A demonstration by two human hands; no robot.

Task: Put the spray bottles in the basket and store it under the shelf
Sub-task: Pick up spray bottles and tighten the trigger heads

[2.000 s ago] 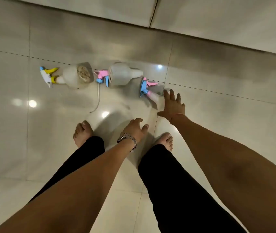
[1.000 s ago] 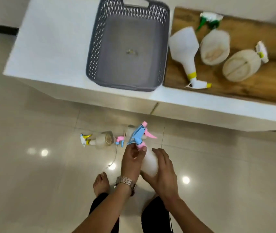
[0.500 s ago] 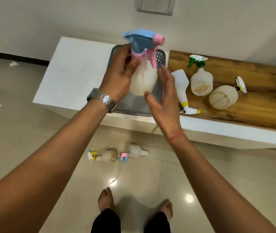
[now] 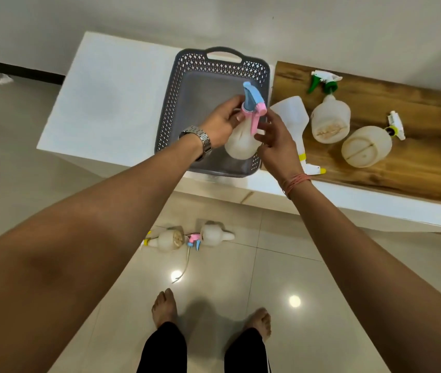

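Observation:
A white spray bottle with a blue and pink head (image 4: 241,142) is held over the grey perforated basket (image 4: 179,84) on the white shelf top. My left hand (image 4: 220,125) grips its neck just under the head. My right hand (image 4: 277,138) touches the bottle's right side with fingers spread. On the wooden surface to the right lie three more bottles: a yellow-collared one (image 4: 293,114), a green-headed one (image 4: 329,118) and a white-headed one (image 4: 366,146). Two bottles lie on the floor, a yellow-headed one (image 4: 168,240) and a pink-headed one (image 4: 212,235).
The white shelf top (image 4: 112,98) meets a wooden top (image 4: 402,162) on the right, both against a pale wall. The floor is glossy tile (image 4: 52,184). My bare feet (image 4: 164,308) stand just in front of the floor bottles.
I picked the blue and pink bottle off the floor, stood up, and lowered it over the basket. My left hand holds its neck throughout.

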